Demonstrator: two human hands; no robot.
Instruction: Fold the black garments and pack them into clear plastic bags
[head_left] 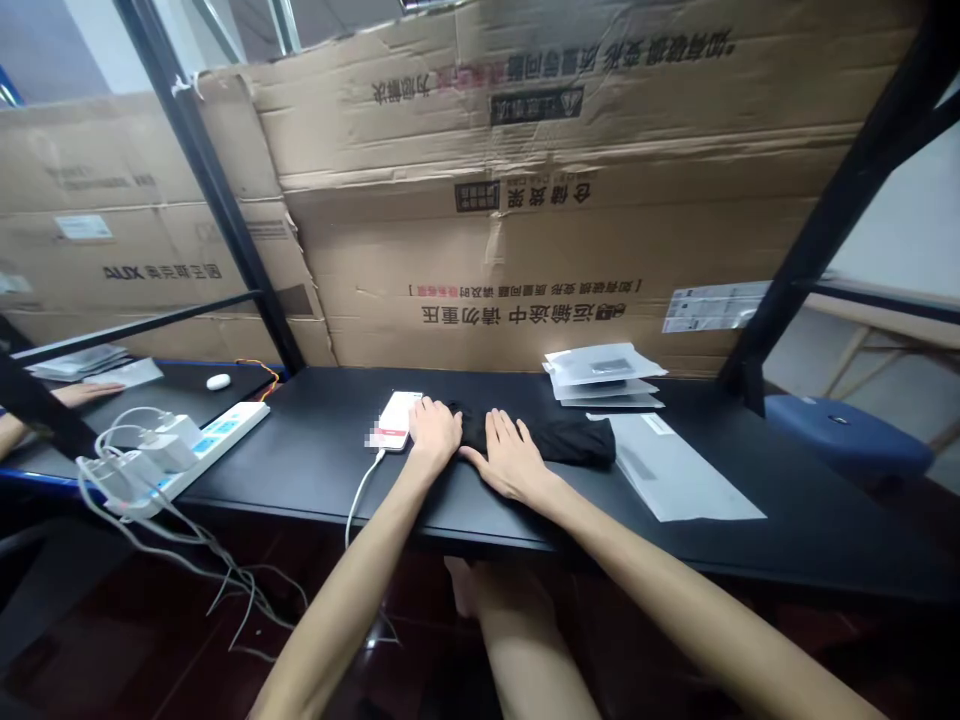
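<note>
Left hand [435, 432] and right hand [510, 460] lay open, fingers spread, gripping nothing, bearing down evenly on the folded black cloth [559, 442] on the black table [300, 470] (phone [395, 420] just beside the left hand).

Flattened cardboard sheets [570, 240] printed with dark lettering stand behind black metal shelf uprights [847, 200] and a long black tabletop [315, 450], above a dark reddish floor [97, 620], with a blue padded stool [847, 445] at right.
</note>
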